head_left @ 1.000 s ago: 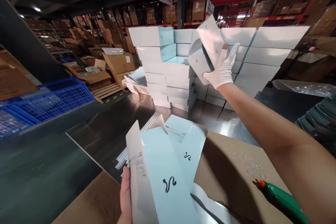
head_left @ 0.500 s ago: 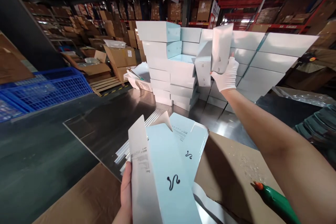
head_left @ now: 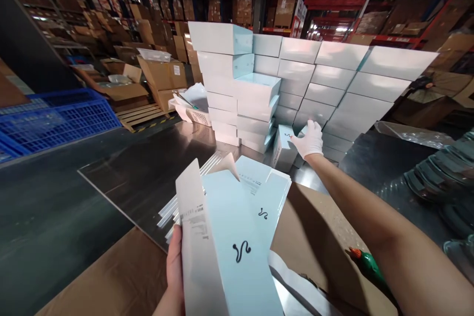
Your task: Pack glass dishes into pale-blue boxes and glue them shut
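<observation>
My left hand (head_left: 175, 266) grips the left edge of a flat, unfolded pale blue carton (head_left: 229, 252) printed with a black squiggle mark. Under it lies a pile of more flat cartons (head_left: 264, 192). My right hand (head_left: 310, 139), in a white glove, reaches far forward and rests on top of a small assembled pale blue box (head_left: 284, 147). That box stands on the shiny table at the foot of a tall stack of finished boxes (head_left: 296, 84).
Brown cardboard sheet (head_left: 326, 237) covers the near table, with a green tool with an orange tip (head_left: 366, 266) lying on it at right. Blue plastic crates (head_left: 55, 121) sit left. Cardboard cartons and red racking fill the background. Clear plastic wrap (head_left: 418, 133) lies right.
My right hand has come down from head height with the assembled box, which now stands on the table at the base of the stack. My left hand keeps its hold on the flat carton.
</observation>
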